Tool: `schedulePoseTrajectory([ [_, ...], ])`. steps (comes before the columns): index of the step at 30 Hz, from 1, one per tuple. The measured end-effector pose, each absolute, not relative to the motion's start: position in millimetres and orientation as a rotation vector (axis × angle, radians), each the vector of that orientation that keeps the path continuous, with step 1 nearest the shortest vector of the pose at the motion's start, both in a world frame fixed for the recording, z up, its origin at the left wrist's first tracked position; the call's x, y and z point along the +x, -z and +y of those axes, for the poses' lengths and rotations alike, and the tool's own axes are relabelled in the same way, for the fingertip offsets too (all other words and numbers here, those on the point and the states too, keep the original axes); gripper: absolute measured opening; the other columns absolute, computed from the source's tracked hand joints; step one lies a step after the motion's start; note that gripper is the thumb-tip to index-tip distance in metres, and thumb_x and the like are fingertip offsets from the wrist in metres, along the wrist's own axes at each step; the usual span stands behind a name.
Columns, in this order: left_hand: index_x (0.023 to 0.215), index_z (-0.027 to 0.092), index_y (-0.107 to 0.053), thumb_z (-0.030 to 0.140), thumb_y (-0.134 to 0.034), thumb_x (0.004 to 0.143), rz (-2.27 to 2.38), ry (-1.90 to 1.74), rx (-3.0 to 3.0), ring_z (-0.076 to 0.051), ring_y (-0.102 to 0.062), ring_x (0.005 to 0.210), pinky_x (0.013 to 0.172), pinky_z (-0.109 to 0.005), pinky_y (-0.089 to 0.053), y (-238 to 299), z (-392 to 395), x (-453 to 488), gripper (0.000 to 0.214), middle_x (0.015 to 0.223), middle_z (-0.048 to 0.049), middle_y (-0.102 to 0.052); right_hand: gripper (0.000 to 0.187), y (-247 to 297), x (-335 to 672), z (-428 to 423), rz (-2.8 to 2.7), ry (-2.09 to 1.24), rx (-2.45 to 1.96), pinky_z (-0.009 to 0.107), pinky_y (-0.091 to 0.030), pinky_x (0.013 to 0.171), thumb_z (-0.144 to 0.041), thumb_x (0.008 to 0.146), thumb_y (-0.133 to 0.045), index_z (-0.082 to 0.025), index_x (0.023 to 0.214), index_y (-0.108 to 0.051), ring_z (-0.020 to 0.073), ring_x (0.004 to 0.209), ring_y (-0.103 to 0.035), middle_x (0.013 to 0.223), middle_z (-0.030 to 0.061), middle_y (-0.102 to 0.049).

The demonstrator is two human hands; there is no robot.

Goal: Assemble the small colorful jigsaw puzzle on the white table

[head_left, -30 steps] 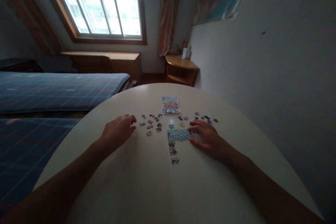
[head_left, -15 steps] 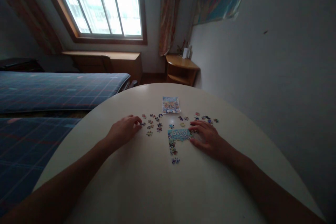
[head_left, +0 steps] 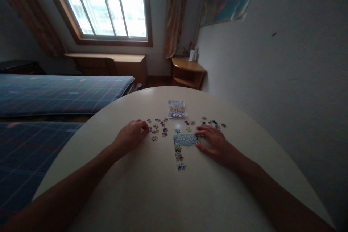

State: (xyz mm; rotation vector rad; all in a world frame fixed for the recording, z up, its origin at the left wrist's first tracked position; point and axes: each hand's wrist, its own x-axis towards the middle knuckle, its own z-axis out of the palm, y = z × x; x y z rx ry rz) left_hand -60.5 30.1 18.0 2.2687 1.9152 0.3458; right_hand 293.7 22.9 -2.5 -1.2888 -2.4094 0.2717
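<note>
My left hand (head_left: 132, 134) is at the left edge of a scatter of loose jigsaw pieces (head_left: 155, 131). Its thumb and forefinger are pinched together on a small dark puzzle piece (head_left: 150, 129), partly covered by the fingertips. On the right, my right hand (head_left: 213, 142) lies with fingers spread, beside the right end of the joined puzzle section (head_left: 187, 139). That section has a light-blue top strip with lettering and a column running down its left side. Some pieces near the right fingers are partly hidden. A separate piece (head_left: 181, 166) lies below the column.
A printed picture sheet (head_left: 176, 109) lies beyond the pieces on the round white table (head_left: 152, 195). More loose pieces (head_left: 214, 123) are spread past my right hand. A bed with a plaid cover (head_left: 65, 94) stands to the left, a corner shelf (head_left: 188, 64) behind.
My left hand has shifted slightly right, and its thumb and forefinger have closed at the small dark piece. My right hand and the joined section look the same.
</note>
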Motion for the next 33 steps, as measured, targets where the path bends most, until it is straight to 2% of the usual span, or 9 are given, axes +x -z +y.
schedulePoseTrajectory([
  [5,0.097,0.021,-0.068,0.030,-0.054,0.093,1.788,-0.498,2.381,-0.024,-0.061,0.103,0.093,-0.038,-0.048,-15.4,28.6,-52.9,0.018,0.105,-0.0069,-0.069,0.032,1.3,292.1,22.2,-2.398,-0.273,-1.287,0.055,-0.036,0.110,-0.043,0.090,-0.059,-0.025,0.116,-0.064,0.0309,0.131,-0.049,0.135,0.0119,-0.059],
  [9,0.116,0.023,-0.067,0.032,-0.056,0.095,1.483,-0.662,2.569,-0.024,-0.055,0.116,0.102,-0.041,-0.046,-10.2,25.9,-48.5,0.025,0.122,-0.0072,-0.064,0.032,1.4,291.8,21.9,-2.395,-0.278,-1.283,0.055,-0.035,0.110,-0.043,0.090,-0.058,-0.024,0.116,-0.064,0.0308,0.131,-0.049,0.135,0.0124,-0.059],
  [12,0.133,0.028,-0.059,0.031,-0.055,0.097,1.366,-0.555,2.691,-0.028,-0.046,0.128,0.110,-0.048,-0.039,-3.0,23.6,-47.1,0.037,0.141,-0.0073,-0.053,0.033,0.7,291.7,21.4,-2.399,-0.291,-1.297,0.054,-0.035,0.110,-0.043,0.090,-0.059,-0.024,0.117,-0.063,0.0303,0.132,-0.048,0.136,0.0121,-0.058],
  [14,0.136,0.030,-0.057,0.032,-0.053,0.098,1.348,-0.489,2.724,-0.029,-0.043,0.132,0.112,-0.051,-0.036,0.9,22.8,-46.7,0.038,0.145,-0.0067,-0.050,0.033,0.2,291.6,21.2,-2.404,-0.298,-1.314,0.055,-0.035,0.111,-0.042,0.090,-0.059,-0.024,0.117,-0.063,0.0303,0.132,-0.048,0.137,0.0118,-0.058],
  [18,0.128,0.031,-0.062,0.031,-0.050,0.100,1.360,-0.520,2.720,-0.027,-0.044,0.131,0.110,-0.050,-0.039,-1.1,22.5,-45.8,0.031,0.142,-0.0049,-0.053,0.033,0.0,291.9,21.6,-2.410,-0.294,-1.309,0.056,-0.035,0.111,-0.043,0.090,-0.059,-0.024,0.118,-0.063,0.0303,0.132,-0.048,0.137,0.0115,-0.058],
  [24,0.108,0.022,-0.069,0.024,-0.051,0.096,1.433,-0.567,2.714,-0.025,-0.053,0.119,0.104,-0.046,-0.046,-11.5,22.4,-43.7,0.021,0.124,-0.0068,-0.065,0.032,-0.5,292.3,21.8,-2.412,-0.299,-1.306,0.056,-0.036,0.110,-0.043,0.090,-0.059,-0.024,0.116,-0.063,0.0310,0.132,-0.049,0.136,0.0119,-0.059],
  [33,0.107,0.023,-0.067,0.022,-0.052,0.095,1.396,-0.598,2.730,-0.023,-0.057,0.114,0.102,-0.043,-0.046,-10.3,22.5,-41.8,0.019,0.113,-0.0044,-0.071,0.034,2.0,292.7,21.7,-2.403,-0.280,-1.295,0.056,-0.036,0.110,-0.044,0.090,-0.058,-0.025,0.118,-0.063,0.0310,0.132,-0.049,0.137,0.0116,-0.058],
])
